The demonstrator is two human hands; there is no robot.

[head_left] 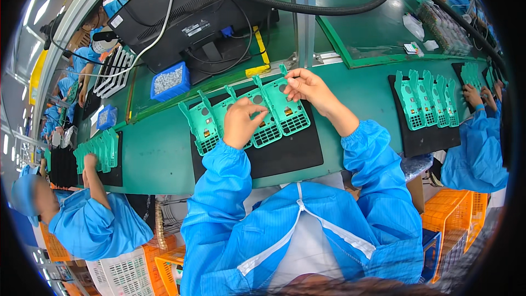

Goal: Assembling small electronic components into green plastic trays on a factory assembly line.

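Surface: green tabletop point(159, 159) on an assembly line; workers in blue coats at either side.
Containers: blue bin point(170, 81) holding small pale parts, kind unclear; orange crates point(455, 214) by the floor.
Count: four green plastic frames point(246, 115) on the black mat point(285, 153); five more on the right mat point(424, 134).
Left hand point(239, 122): grip curled, resting on a middle frame.
Right hand point(308, 86): grip pinching the top of the rightmost frame point(285, 107).

Green bench point(164, 159) before me. Black mat point(285, 156) lies on it, green frames point(246, 118) in a row on top. Second mat point(427, 137) sits right, blue bin point(170, 81) behind.
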